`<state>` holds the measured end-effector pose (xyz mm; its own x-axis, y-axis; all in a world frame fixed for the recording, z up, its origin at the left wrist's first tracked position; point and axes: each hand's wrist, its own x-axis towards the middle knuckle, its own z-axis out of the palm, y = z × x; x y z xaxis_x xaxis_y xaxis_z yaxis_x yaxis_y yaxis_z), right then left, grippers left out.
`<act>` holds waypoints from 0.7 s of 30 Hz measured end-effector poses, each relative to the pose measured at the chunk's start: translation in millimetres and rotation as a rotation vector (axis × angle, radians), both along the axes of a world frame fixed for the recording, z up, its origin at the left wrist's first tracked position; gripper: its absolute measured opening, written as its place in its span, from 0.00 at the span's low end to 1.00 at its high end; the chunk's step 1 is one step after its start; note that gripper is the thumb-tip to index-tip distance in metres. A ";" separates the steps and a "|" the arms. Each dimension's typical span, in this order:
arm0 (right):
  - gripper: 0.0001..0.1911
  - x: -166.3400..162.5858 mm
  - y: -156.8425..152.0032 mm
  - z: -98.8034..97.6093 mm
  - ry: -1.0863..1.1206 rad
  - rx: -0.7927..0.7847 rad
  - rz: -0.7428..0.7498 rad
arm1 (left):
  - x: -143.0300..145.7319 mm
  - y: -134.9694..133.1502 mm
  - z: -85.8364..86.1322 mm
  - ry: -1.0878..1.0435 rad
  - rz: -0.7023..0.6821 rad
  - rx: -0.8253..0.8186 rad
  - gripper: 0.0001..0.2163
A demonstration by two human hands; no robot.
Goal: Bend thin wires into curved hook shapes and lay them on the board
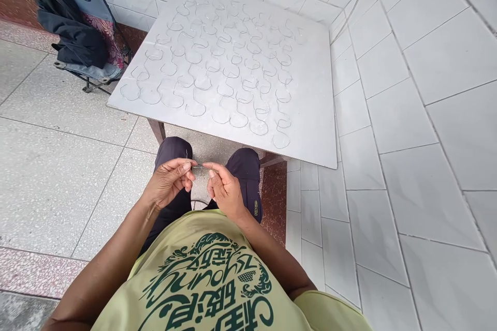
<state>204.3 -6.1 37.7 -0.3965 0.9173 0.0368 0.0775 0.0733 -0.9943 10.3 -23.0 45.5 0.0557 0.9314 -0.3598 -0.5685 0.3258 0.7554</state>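
Observation:
I sit with my knees under a white board (310,114) that carries several rows of clear line loops (233,70). Over my lap, my left hand (171,181) and my right hand (223,189) face each other, each pinching an end of a short thin line (199,166) stretched between the fingertips. A fine strand sticks up from my left fingers over my left knee. A loop of line hangs below, between my legs. Whether a hook sits on the line is too small to tell.
A folding camp chair (89,36) with dark clothing draped on it stands on the tiled floor at the far left. A white tiled wall (427,114) runs along the right, close to the board's edge. A thin line slants up the wall at the upper right.

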 end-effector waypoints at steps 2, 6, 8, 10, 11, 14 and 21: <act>0.17 0.4 -1.6 1.9 0.006 -0.007 -0.012 | 1.0 -0.7 -1.7 -0.024 -0.010 -0.008 0.13; 0.16 1.9 -3.1 5.7 0.002 -0.017 0.044 | 3.6 0.2 -2.7 -0.057 -0.023 -0.016 0.14; 0.16 2.4 -3.5 7.4 0.001 -0.016 0.070 | 4.5 1.5 -2.7 -0.076 -0.038 -0.023 0.14; 0.15 2.7 -3.7 8.8 0.002 -0.015 0.071 | 5.3 2.7 -3.0 -0.098 -0.062 -0.026 0.14; 0.15 2.8 -3.6 9.3 0.003 -0.018 0.068 | 5.6 3.2 -3.2 -0.107 -0.074 -0.025 0.14; 0.15 3.1 -2.9 9.0 -0.004 -0.026 0.031 | 7.3 3.5 -4.2 -0.103 -0.093 -0.013 0.14; 0.14 5.2 -3.0 1.2 -0.061 -0.006 -0.010 | 14.7 -1.7 -6.1 -0.061 -0.117 -0.017 0.15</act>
